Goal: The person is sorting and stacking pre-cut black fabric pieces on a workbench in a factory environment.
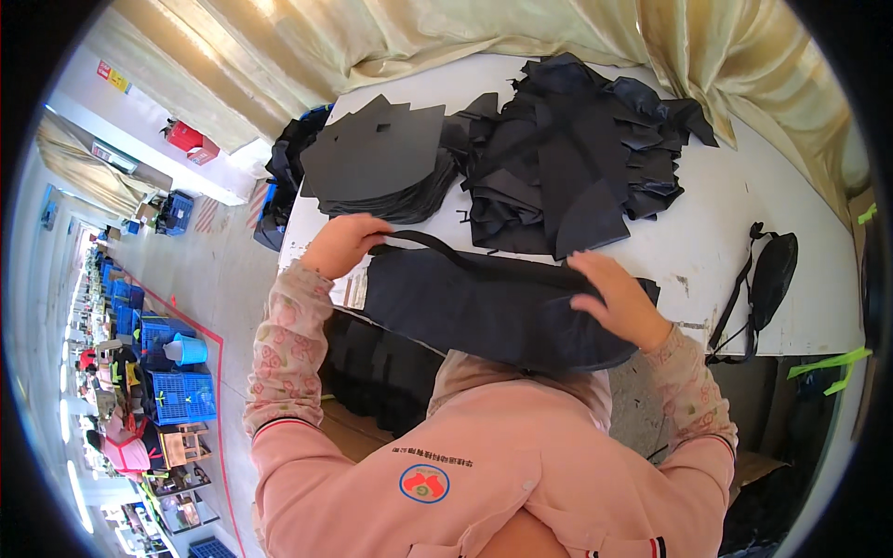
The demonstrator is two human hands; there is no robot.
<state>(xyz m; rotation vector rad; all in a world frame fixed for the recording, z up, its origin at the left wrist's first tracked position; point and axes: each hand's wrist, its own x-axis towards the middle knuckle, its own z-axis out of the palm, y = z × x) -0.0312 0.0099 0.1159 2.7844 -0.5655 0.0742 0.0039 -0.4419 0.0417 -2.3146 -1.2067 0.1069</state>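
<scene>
A long black fabric piece (484, 302) lies across the near edge of the white table and hangs a little over it, close to my body. Along its far edge a black strap (428, 240) arches up. My left hand (349, 244) pinches the left end of this strap. On the right part of the fabric rests my right hand (625, 299), its fingers stretched out and the thumb apart. What lies under those fingertips is partly hidden.
Stacked flat black panels (372, 153) stand at the table's far left, beside a loose heap of black fabric pieces (567, 149). A small black pouch with straps (772, 279) lies at the right. Pale curtains (446, 28) hang behind the white table (712, 195). Blue crates (184, 398) stand on the left floor.
</scene>
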